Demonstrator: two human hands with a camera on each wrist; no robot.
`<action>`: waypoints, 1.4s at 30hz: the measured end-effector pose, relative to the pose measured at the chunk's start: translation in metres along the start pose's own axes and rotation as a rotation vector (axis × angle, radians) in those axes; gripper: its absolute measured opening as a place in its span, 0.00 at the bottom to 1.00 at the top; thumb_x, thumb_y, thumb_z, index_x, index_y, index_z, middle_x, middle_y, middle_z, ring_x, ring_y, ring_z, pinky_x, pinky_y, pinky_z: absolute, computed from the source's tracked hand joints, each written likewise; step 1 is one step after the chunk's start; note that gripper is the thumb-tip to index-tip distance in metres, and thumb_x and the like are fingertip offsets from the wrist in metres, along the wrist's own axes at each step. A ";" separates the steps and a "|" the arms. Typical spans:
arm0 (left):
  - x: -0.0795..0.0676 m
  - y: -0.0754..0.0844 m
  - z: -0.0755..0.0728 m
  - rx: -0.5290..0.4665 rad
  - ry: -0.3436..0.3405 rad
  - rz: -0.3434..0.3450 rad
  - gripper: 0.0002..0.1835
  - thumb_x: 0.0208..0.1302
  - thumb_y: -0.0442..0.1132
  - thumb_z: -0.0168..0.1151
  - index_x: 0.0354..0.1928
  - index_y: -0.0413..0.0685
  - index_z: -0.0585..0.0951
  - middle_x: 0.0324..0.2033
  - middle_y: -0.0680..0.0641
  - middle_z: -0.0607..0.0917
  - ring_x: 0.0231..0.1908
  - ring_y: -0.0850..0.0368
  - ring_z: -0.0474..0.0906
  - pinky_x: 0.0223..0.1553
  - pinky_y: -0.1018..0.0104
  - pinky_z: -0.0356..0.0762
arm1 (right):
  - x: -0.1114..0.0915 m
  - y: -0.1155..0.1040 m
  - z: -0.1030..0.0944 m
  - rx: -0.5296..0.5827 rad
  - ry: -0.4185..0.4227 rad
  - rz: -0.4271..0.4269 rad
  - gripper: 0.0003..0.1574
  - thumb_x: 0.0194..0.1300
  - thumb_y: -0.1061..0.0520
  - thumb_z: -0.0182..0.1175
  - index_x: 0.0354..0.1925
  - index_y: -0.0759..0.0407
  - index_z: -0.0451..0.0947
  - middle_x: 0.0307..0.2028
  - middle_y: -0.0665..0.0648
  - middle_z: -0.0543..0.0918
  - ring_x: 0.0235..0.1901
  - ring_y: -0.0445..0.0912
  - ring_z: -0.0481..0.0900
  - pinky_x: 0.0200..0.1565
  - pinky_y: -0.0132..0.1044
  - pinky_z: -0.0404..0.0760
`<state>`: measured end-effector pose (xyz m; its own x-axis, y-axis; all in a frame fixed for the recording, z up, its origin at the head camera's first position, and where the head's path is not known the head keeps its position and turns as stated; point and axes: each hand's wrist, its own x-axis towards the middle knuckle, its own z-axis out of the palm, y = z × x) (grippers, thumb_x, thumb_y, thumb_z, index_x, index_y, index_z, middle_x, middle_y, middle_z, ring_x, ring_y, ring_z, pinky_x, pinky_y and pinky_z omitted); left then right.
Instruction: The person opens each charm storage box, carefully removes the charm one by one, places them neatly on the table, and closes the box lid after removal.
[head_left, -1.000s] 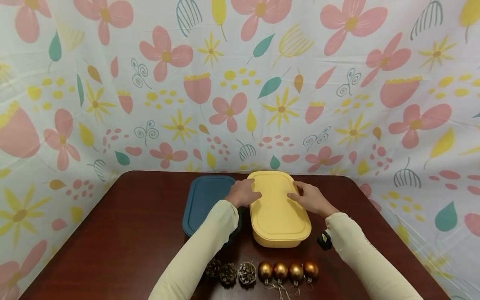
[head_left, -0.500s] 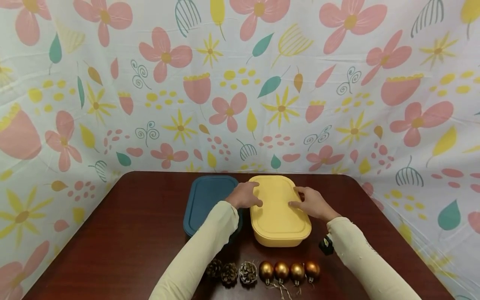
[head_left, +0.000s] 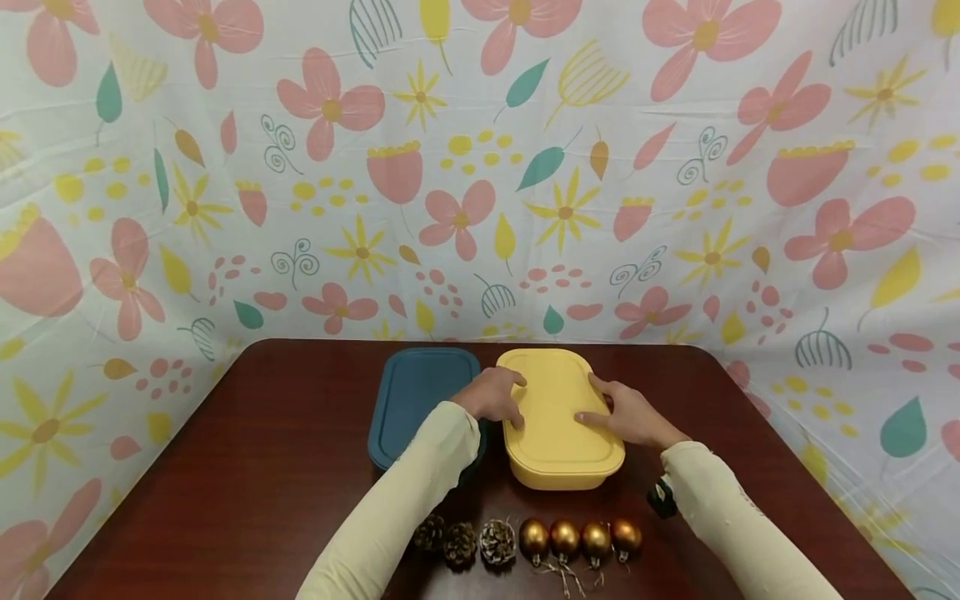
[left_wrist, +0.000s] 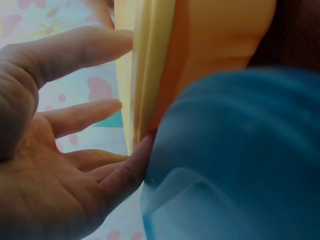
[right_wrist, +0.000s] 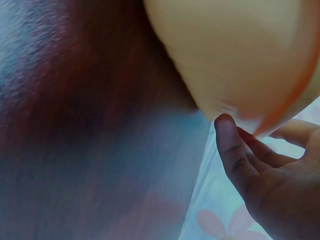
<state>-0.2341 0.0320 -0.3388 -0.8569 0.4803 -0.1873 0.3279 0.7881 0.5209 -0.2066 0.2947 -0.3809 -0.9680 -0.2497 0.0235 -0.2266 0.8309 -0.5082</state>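
Observation:
A yellow lidded food container (head_left: 558, 408) lies lengthwise near the middle of the table, its lid on top. My left hand (head_left: 489, 394) holds the lid's left rim, thumb over the top. In the left wrist view, my left hand (left_wrist: 55, 150) has its fingertips along the lid edge, one finger tucked below the rim beside the blue container (left_wrist: 240, 145). My right hand (head_left: 633, 412) grips the opposite rim, thumb on the lid. The right wrist view shows a fingertip of the right hand (right_wrist: 285, 185) against the container's side wall, just under the rim.
The blue lidded container (head_left: 420, 404) stands close on the left, partly behind my left sleeve. Three pinecones (head_left: 460, 546) and several copper bauble ornaments (head_left: 565, 540) form a row near the front. A flowered cloth (head_left: 480, 167) hangs behind the dark wooden table (head_left: 240, 450).
The far end of the yellow lid sits slightly lower beside the blue container than a second ago. Both hands have slid slightly nearer along the rim.

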 end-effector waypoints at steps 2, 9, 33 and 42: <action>-0.001 0.001 0.000 0.023 -0.006 -0.001 0.38 0.57 0.39 0.75 0.70 0.52 0.73 0.73 0.44 0.69 0.73 0.47 0.65 0.60 0.58 0.79 | -0.001 0.001 0.002 0.017 -0.014 0.011 0.61 0.66 0.34 0.63 0.78 0.67 0.49 0.57 0.70 0.81 0.26 0.43 0.76 0.44 0.38 0.75; -0.004 0.001 0.000 0.093 -0.024 -0.007 0.36 0.58 0.41 0.74 0.69 0.53 0.75 0.74 0.44 0.68 0.76 0.46 0.60 0.63 0.57 0.77 | -0.005 0.006 0.007 0.056 -0.039 0.034 0.63 0.66 0.32 0.62 0.81 0.60 0.43 0.17 0.52 0.79 0.14 0.44 0.73 0.44 0.37 0.75; -0.012 0.001 -0.008 -0.002 -0.079 0.052 0.33 0.59 0.43 0.73 0.67 0.52 0.76 0.70 0.46 0.73 0.63 0.51 0.74 0.53 0.61 0.80 | -0.005 0.016 0.014 0.140 -0.003 0.034 0.58 0.69 0.34 0.60 0.81 0.54 0.43 0.15 0.53 0.79 0.13 0.50 0.76 0.31 0.32 0.76; -0.010 -0.004 -0.004 0.008 -0.091 0.025 0.32 0.59 0.43 0.74 0.67 0.53 0.76 0.71 0.47 0.72 0.66 0.51 0.72 0.55 0.60 0.79 | -0.002 0.014 0.017 0.128 -0.013 0.017 0.57 0.69 0.33 0.58 0.81 0.56 0.44 0.16 0.52 0.80 0.14 0.46 0.77 0.41 0.36 0.78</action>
<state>-0.2280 0.0224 -0.3358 -0.8090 0.5324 -0.2492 0.3521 0.7784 0.5197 -0.2061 0.2983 -0.4026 -0.9699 -0.2434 0.0030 -0.1939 0.7651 -0.6140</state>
